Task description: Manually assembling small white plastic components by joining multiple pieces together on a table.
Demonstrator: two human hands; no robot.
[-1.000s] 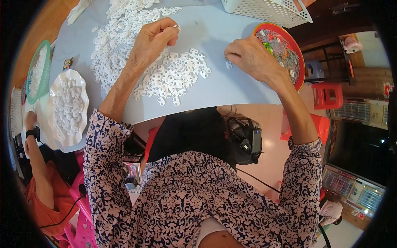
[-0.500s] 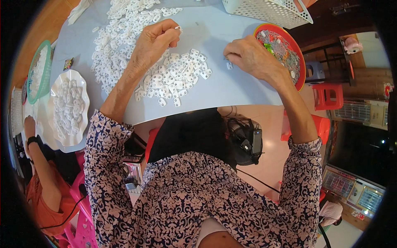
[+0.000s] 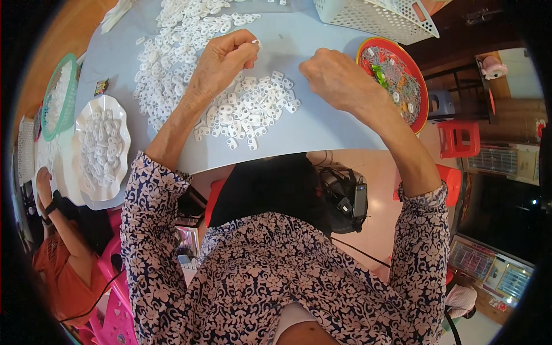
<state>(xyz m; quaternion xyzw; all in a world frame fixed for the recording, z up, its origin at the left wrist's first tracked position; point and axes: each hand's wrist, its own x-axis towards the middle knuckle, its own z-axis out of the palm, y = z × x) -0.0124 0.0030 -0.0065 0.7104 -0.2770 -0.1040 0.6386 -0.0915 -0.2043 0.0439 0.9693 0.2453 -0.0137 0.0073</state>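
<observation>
My left hand (image 3: pixel 227 60) is closed, with a small white plastic piece (image 3: pixel 257 43) pinched at its fingertips. Just below it spreads a loose heap of white two-holed plastic pieces (image 3: pixel 253 109) on the pale blue-grey table (image 3: pixel 339 129). A larger pile of similar white pieces (image 3: pixel 169 69) lies to the left and runs to the far side. To the right of the heap my right hand (image 3: pixel 338 77) hovers low over the table, fingers curled and pressed together. Its fingertips are turned away, so what they hold is hidden.
At right, a red bowl (image 3: pixel 424 86) holds thin grey metal bits and some white pieces. A perforated white basket (image 3: pixel 379 20) stands at the far edge. Left are a scalloped white dish (image 3: pixel 123 138) of white pieces and a green basket (image 3: pixel 73 95). Another person's arm (image 3: pixel 66 227) rests beyond.
My right hand has moved left, away from the red bowl and toward my left hand. The single white piece that lay beneath its fingers no longer shows. My left hand keeps its pinch.
</observation>
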